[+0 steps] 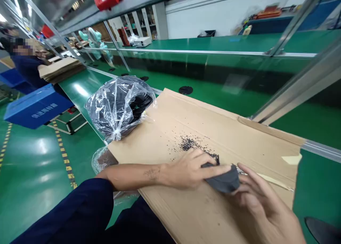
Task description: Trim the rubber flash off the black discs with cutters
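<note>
A dark grey, flat, curved plastic-looking part [223,180] is tilted over a sheet of cardboard [186,205]. My left hand [190,167] grips it from the left, with thumb and fingers pressed on its edge. My right hand [269,205] is at the part's right edge with its fingers curled. A sliver of something shiny shows by those fingers, but what it is stays hidden. Small black bits [188,143] lie scattered on the cardboard just beyond my left hand. A short black piece sticks up beside my left fingers.
A clear plastic bag [117,105] of black round parts sits at the cardboard's far left corner. Black discs [185,90] lie on the green surface behind. A metal post [295,77] slants at the right. A blue crate [36,107] and a co-worker [26,63] are at left.
</note>
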`<action>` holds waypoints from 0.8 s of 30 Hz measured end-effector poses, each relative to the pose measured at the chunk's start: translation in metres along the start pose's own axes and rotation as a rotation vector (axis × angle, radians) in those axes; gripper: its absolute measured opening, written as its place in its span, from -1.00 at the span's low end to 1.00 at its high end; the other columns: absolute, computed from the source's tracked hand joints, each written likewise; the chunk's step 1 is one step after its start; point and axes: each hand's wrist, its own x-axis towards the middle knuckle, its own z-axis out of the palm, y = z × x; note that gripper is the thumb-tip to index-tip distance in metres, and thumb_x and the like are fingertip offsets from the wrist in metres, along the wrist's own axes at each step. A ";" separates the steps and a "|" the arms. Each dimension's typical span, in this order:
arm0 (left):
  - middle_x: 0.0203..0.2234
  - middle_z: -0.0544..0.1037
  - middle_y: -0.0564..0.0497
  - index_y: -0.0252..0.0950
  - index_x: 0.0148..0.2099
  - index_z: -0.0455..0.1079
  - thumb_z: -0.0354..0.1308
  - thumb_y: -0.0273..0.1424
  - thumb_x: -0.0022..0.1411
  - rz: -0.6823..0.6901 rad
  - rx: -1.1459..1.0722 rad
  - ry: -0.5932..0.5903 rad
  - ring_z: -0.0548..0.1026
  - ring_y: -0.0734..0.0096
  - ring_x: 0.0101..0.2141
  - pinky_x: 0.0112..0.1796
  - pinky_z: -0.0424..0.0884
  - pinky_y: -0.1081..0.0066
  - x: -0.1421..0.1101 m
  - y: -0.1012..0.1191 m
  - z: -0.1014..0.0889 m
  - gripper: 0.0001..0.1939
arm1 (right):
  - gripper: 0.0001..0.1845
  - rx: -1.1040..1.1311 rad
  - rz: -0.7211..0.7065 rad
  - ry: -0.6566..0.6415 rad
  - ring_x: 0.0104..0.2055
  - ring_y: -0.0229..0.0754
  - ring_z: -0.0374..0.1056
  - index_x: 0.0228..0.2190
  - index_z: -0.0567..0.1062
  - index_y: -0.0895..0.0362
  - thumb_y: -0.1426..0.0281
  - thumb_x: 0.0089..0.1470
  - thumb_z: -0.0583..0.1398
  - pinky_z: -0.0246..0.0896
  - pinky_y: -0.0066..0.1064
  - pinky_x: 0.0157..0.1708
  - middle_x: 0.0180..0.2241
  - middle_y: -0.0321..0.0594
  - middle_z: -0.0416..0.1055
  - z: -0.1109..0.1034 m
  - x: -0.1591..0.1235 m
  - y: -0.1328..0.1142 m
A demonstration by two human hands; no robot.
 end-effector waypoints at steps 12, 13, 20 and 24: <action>-0.13 0.59 -0.29 -0.42 0.02 0.50 -0.19 -0.48 0.41 -0.475 0.575 -0.362 0.55 0.04 -0.05 0.01 0.49 0.10 -0.012 -0.095 -0.120 -0.58 | -0.66 0.448 0.299 -0.023 -0.61 -0.18 0.34 -0.35 0.56 0.06 0.06 -0.02 0.36 0.29 -0.41 -0.68 -0.54 -0.23 0.49 -0.001 0.011 -0.014; -0.18 0.59 -0.34 -0.48 -0.06 0.52 -0.14 -0.51 0.36 -0.549 0.623 -0.378 0.56 0.00 -0.06 -0.01 0.48 0.09 -0.015 -0.112 -0.132 -0.61 | -0.63 0.478 0.317 -0.017 -0.60 -0.18 0.35 -0.35 0.57 0.07 0.04 -0.05 0.37 0.30 -0.42 -0.68 -0.53 -0.22 0.49 0.001 0.011 -0.013; -0.28 0.63 -0.36 -0.46 -0.24 0.56 0.00 -0.47 0.24 -0.834 0.734 -0.520 0.61 -0.10 -0.16 -0.15 0.49 0.16 -0.033 -0.159 -0.146 -0.70 | -0.51 0.613 0.385 0.004 -0.38 -0.10 0.47 -0.31 0.57 0.12 -0.03 -0.10 0.40 0.48 -0.37 -0.48 -0.34 -0.12 0.57 0.004 0.005 -0.018; -0.17 0.60 -0.44 -0.48 -0.04 0.53 -0.21 -0.41 0.39 -0.827 0.759 -0.480 0.59 -0.24 -0.11 -0.16 0.48 0.04 -0.034 -0.149 -0.155 -0.52 | -0.48 0.646 0.403 0.024 -0.35 -0.10 0.48 -0.30 0.56 0.11 -0.04 -0.13 0.40 0.48 -0.40 -0.47 -0.35 -0.13 0.56 0.002 0.004 -0.021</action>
